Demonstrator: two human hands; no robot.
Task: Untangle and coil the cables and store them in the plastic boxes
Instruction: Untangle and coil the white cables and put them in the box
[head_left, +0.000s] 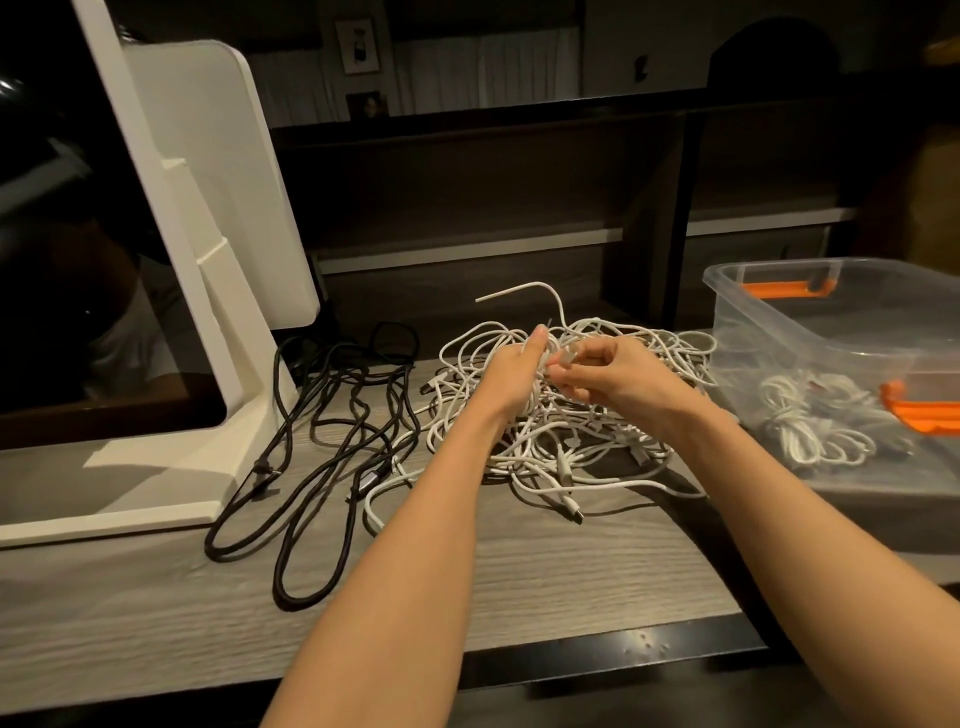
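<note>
A big messy pile of thin white cables (566, 415) is lying on the grey wood-grain table (467, 587), right in the middle, and it is being worked on from above by both hands. Some strands are being gripped by the left hand (511, 371), with the fingers curled round them at the top of the pile. A small plug end is being pinched by the right hand (618, 376) between thumb and fingertips, just beside the left hand. One stiff white end is sticking up behind the hands. The step in hand is probably the pulling free of one cable. To do it well, the plug should be followed back through the loops slowly, and the rest of the pile should be held down so knots are not pulled tight. Hard tugging is best avoided. On the right, the clear plastic box with orange handles (810, 317) is waiting, with a few coiled white cables (810, 426) already lying inside. Loose black cables (332, 441) are lying on the left, next to a white monitor stand (208, 291).
</note>
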